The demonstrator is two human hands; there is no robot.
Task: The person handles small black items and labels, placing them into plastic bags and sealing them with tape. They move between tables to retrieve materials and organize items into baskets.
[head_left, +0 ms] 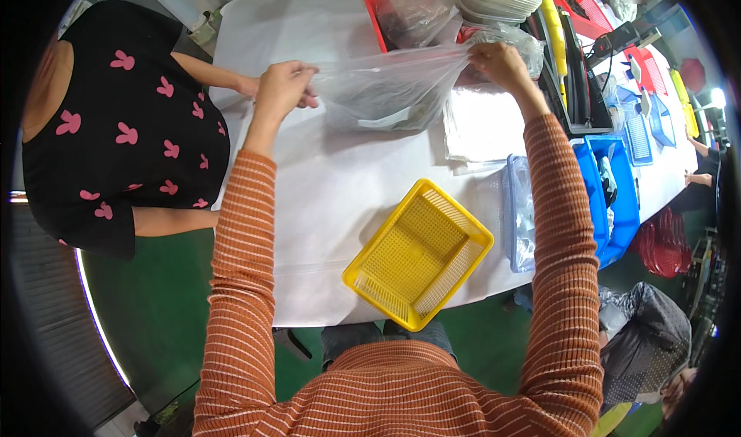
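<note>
Left hand [279, 88] and right hand [500, 64], well apart, each pinch end of clear plastic bag [394, 90] stretched above white tabletop [324, 198]; empty yellow perforated plastic basket [417, 253] nearer body.

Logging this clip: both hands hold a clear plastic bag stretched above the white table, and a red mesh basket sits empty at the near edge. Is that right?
Not quite. The head view shows the left hand and right hand holding the clear plastic bag stretched above the white table, but the empty mesh basket at the near edge is yellow, not red.
</note>
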